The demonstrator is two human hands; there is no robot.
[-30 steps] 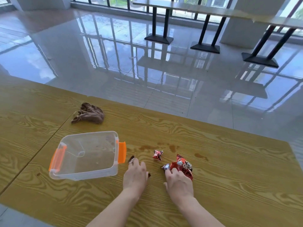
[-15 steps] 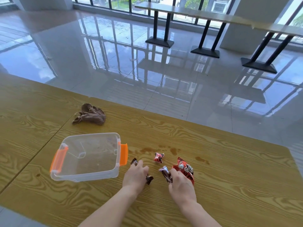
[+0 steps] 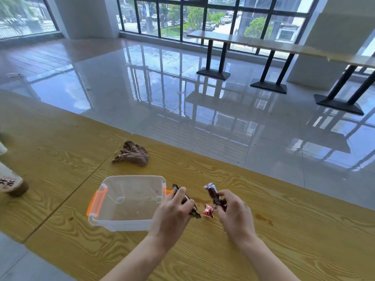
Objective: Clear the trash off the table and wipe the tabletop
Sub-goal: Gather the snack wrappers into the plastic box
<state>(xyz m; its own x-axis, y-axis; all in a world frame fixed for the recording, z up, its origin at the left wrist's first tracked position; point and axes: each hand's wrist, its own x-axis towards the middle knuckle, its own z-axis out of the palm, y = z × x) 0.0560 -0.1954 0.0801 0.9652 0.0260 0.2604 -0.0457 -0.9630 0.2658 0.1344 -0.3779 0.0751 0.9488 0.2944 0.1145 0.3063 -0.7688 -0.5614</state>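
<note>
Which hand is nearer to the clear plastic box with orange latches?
The left. The left hand, gripping dark wrappers, is at the box's right near corner, overlapping its wall. The right hand, gripping a long wrapper, is farther right, beyond the small red wrapper.

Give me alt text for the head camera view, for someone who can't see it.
The left hand and right hand each pinch a dark wrapper above a wooden table, beside a clear plastic box with orange latches. A red wrapper lies between them; a crumpled brown cloth sits beyond the box.
</note>
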